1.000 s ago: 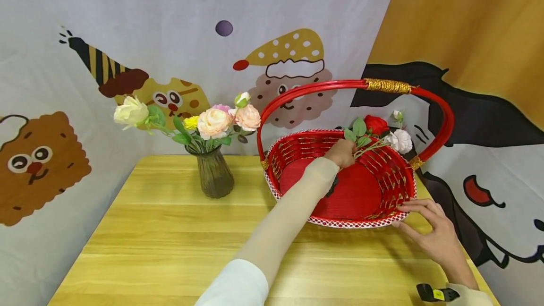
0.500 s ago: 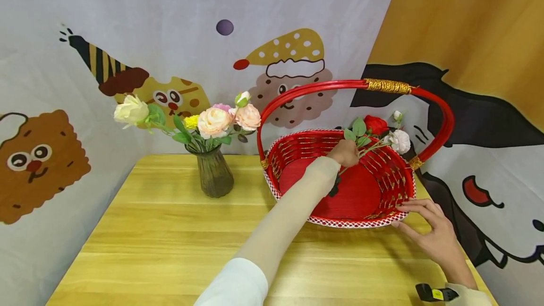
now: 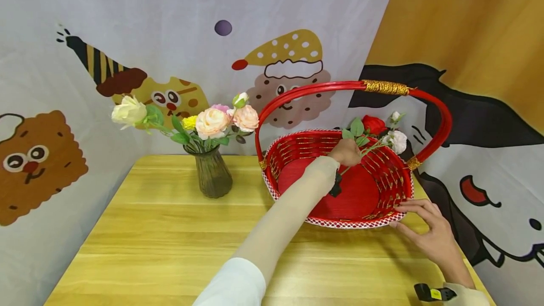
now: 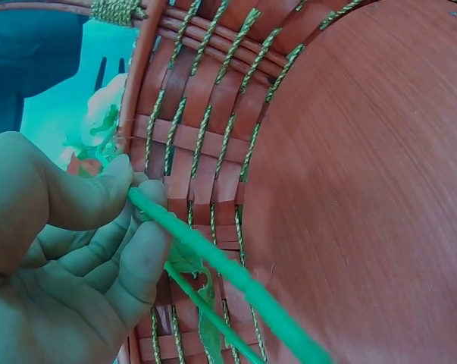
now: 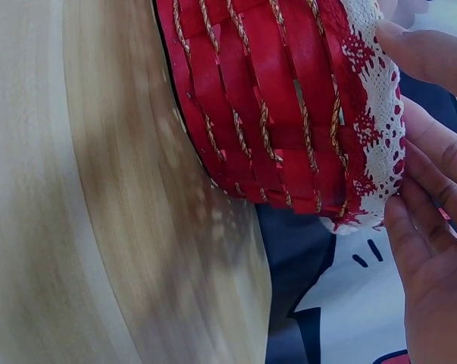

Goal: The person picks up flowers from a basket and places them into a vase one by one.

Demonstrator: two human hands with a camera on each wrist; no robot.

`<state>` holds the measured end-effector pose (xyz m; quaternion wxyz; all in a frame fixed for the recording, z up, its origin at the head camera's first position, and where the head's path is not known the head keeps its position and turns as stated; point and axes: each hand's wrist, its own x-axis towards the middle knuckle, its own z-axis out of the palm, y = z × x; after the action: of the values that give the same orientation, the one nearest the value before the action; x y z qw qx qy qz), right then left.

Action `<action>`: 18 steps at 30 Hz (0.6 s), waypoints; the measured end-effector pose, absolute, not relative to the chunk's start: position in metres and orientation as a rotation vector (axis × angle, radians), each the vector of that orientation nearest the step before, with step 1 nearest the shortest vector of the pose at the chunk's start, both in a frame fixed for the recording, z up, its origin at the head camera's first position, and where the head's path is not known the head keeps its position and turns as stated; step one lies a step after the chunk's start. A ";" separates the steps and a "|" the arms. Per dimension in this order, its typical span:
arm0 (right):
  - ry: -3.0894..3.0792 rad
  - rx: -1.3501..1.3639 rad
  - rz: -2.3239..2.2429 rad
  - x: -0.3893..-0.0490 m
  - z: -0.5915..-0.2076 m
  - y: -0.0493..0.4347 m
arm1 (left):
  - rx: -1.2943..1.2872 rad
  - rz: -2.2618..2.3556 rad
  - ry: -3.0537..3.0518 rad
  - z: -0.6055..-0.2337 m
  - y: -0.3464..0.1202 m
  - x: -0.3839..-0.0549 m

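Observation:
My left hand [image 3: 346,151] is inside the red woven basket [image 3: 352,225], pinching green flower stems near its far right wall. In the left wrist view, thumb and fingertips pinch a thick stem [image 4: 228,269], and a thinner stem [image 4: 213,315] runs beside it. A red rose [image 3: 374,125] and a white flower [image 3: 396,141] lean over the basket's right rim, with green leaves [image 3: 356,127] next to them. My right hand [image 3: 433,233] holds the near right rim; in the right wrist view its fingers meet the white lace edging [image 5: 376,136].
A ribbed glass vase [image 3: 214,174] with several peach, yellow and cream flowers [image 3: 212,123] stands left of the basket on the wooden table [image 3: 170,249]. The tall red handle [image 3: 314,88] arches over the basket. A patterned curtain [image 3: 170,8] hangs behind.
My left hand has shifted slightly right, closer to the flower heads, and more stem shows below it. The right hand stays on the rim. The view has drifted slightly.

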<state>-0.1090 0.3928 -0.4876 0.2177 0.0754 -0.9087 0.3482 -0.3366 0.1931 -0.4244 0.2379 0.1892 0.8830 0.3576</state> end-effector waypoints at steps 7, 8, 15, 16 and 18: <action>-2.505 0.220 0.959 -0.109 -0.489 0.393 | 0.479 1.045 2.456 -0.424 0.191 -0.330; -2.502 0.224 0.960 -0.109 -0.489 0.393 | 0.465 1.063 2.471 -0.424 0.192 -0.329; -2.518 0.202 0.930 -0.109 -0.489 0.392 | 0.480 1.209 2.554 -0.413 0.198 -0.317; -2.525 0.197 0.923 -0.110 -0.489 0.392 | 0.487 1.219 2.544 -0.412 0.199 -0.315; -2.536 0.189 0.916 -0.110 -0.490 0.392 | 0.494 1.231 2.527 -0.410 0.200 -0.312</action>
<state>-0.1095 0.3921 -0.4895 0.2174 0.0682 -0.9158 0.3308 -0.3121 0.2000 -0.4097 0.1432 0.1714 0.8763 0.4269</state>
